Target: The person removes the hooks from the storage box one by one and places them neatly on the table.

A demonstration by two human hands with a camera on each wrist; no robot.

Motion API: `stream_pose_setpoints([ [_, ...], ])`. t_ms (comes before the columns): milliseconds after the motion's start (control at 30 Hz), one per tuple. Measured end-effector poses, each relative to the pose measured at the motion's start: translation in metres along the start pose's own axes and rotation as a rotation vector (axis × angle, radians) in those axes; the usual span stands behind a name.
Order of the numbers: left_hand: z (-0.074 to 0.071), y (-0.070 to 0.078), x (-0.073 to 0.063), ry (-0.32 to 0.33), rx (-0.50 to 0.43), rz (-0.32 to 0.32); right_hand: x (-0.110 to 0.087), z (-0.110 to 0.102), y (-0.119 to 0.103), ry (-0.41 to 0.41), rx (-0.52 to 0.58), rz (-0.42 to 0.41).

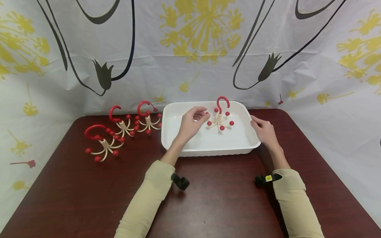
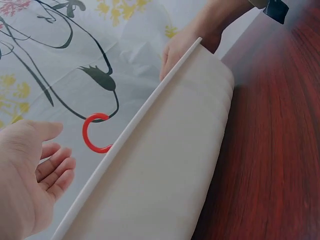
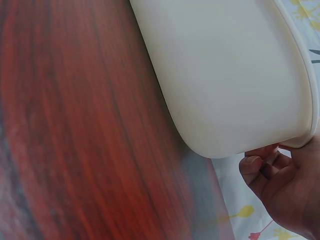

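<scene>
A white plastic tray [image 1: 220, 145] stands on the table. Inside it, right of centre, is a hook hanger [image 1: 219, 119] with a red hook on top and cream arms tipped with red balls. My left hand [image 1: 191, 124] hovers over the tray just left of that hanger, its fingers loosely bent and apart from it. In the left wrist view, only the hanger's red hook [image 2: 90, 135] rises above the tray wall. At the tray's right end, my right hand [image 1: 265, 132] grips the rim, with curled fingers [image 3: 252, 167] under it in the right wrist view.
Three similar hook hangers lie left of the tray: one nearer the front [image 1: 105, 145], one behind it [image 1: 122, 125] and one beside the tray [image 1: 148, 122]. The dark wooden table [image 1: 220, 191] ends at a patterned cloth [image 1: 190, 72] behind.
</scene>
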State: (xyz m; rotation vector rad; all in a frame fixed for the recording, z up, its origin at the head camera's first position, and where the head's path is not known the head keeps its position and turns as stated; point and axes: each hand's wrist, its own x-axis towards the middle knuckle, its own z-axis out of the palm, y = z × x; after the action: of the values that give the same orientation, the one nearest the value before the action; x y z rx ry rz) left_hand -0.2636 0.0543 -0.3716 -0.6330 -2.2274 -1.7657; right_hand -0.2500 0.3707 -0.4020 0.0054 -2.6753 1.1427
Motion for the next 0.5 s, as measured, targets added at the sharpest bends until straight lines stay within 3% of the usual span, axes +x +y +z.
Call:
stream_pose_setpoints([
  [500, 0.032, -0.001, 0.02, -0.061, -0.059, -0.088, -0.001, 0.0, 0.0, -0.002, 0.009, -0.013],
])
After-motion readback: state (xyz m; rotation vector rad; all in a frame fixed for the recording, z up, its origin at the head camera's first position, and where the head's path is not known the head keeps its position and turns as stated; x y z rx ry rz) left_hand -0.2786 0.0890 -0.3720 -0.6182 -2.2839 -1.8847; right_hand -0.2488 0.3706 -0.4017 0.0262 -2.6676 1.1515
